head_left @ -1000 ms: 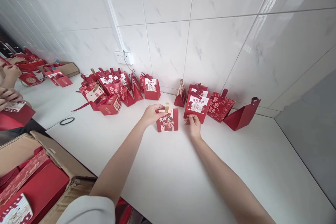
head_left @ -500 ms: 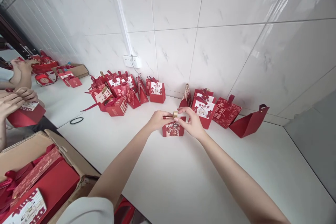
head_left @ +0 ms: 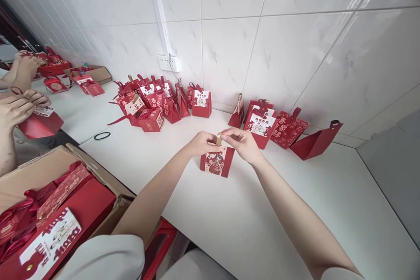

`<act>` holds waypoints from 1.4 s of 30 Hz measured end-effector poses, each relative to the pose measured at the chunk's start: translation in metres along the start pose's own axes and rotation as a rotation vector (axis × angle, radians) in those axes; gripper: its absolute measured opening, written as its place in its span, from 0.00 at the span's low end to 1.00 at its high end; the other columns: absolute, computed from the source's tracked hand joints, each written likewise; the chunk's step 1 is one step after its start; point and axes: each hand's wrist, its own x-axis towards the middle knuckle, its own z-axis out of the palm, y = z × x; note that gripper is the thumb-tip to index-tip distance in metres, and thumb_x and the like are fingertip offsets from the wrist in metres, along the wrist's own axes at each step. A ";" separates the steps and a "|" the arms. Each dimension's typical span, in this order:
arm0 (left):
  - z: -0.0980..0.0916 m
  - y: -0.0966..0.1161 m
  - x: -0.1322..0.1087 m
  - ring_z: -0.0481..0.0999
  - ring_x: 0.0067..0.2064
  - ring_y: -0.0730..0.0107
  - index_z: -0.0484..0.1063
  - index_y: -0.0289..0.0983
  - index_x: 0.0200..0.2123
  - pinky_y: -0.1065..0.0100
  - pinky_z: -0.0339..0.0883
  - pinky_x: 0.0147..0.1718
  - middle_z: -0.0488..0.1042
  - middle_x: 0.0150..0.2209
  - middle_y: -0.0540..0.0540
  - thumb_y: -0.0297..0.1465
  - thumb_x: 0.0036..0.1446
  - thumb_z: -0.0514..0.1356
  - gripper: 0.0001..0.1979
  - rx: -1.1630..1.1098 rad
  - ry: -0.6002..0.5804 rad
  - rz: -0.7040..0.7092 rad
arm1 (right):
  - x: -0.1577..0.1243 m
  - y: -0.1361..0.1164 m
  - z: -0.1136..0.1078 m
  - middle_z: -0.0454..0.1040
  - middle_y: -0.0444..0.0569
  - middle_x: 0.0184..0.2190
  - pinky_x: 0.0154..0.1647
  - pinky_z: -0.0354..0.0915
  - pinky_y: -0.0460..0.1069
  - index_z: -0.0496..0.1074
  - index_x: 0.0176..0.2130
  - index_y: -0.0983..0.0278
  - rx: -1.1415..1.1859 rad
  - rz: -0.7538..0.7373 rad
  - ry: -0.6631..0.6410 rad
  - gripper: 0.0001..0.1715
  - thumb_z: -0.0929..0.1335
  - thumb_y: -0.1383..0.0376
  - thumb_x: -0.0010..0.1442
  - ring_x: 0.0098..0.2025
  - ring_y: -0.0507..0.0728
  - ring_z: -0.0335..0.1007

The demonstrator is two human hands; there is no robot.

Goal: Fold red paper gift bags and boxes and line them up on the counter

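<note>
In front of me a small red gift box with a printed figure on its face stands on the white table. A gold ribbon loop rises from its top. My left hand is closed on the box's top edge, left of the ribbon. My right hand pinches the ribbon between thumb and fingers from the right side. Just behind my right hand stands a red gift box with a white label.
More red gift boxes cluster at the back left. A red box leans open-sided at right. An open cardboard carton of red boxes sits at lower left, beside a black ring. Another person's hands work with a box.
My view has tilted down and shifted left. My hands stay at the box top; the ribbon loop stands taller and more of the box face shows.
</note>
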 end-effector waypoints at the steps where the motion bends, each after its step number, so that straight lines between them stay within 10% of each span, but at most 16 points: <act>1: 0.002 -0.001 -0.002 0.73 0.28 0.68 0.72 0.33 0.22 0.68 0.65 0.29 0.72 0.24 0.49 0.38 0.43 0.67 0.13 -0.031 0.010 -0.003 | -0.004 0.001 -0.001 0.76 0.48 0.38 0.47 0.67 0.55 0.74 0.35 0.59 -0.021 0.002 0.020 0.11 0.70 0.56 0.55 0.41 0.58 0.73; 23: 0.002 -0.012 0.000 0.74 0.34 0.67 0.74 0.31 0.28 0.68 0.67 0.35 0.74 0.29 0.46 0.41 0.45 0.66 0.17 -0.043 -0.035 0.063 | -0.020 0.011 -0.024 0.76 0.48 0.33 0.37 0.66 0.50 0.76 0.35 0.61 -0.432 -0.134 -0.191 0.10 0.68 0.57 0.59 0.35 0.56 0.72; 30: -0.049 0.019 -0.006 0.73 0.48 0.62 0.74 0.37 0.44 0.62 0.64 0.47 0.75 0.45 0.43 0.37 0.43 0.67 0.22 0.163 -0.070 0.030 | -0.014 0.007 -0.014 0.76 0.49 0.38 0.43 0.66 0.51 0.75 0.38 0.61 -0.256 0.000 -0.205 0.15 0.66 0.54 0.61 0.39 0.56 0.72; 33: -0.068 0.038 -0.028 0.66 0.57 0.63 0.66 0.45 0.54 0.60 0.59 0.54 0.69 0.55 0.46 0.38 0.48 0.64 0.28 0.244 0.175 0.005 | -0.020 0.018 -0.014 0.75 0.49 0.42 0.44 0.65 0.51 0.73 0.40 0.61 -0.144 0.074 -0.138 0.18 0.62 0.52 0.63 0.40 0.56 0.71; 38: -0.008 0.040 -0.071 0.68 0.53 0.60 0.64 0.39 0.47 0.58 0.61 0.50 0.69 0.50 0.42 0.50 0.52 0.58 0.26 0.510 0.695 -0.089 | -0.036 0.069 -0.015 0.73 0.49 0.41 0.40 0.66 0.50 0.71 0.37 0.62 -0.030 0.250 -0.047 0.20 0.61 0.49 0.63 0.39 0.55 0.71; 42: 0.070 0.018 -0.074 0.70 0.43 0.56 0.64 0.38 0.38 0.54 0.61 0.45 0.70 0.38 0.43 0.55 0.44 0.61 0.29 0.825 0.755 -0.188 | -0.052 0.108 -0.014 0.74 0.47 0.33 0.40 0.64 0.50 0.71 0.33 0.62 -0.063 0.331 -0.040 0.21 0.63 0.48 0.60 0.34 0.54 0.70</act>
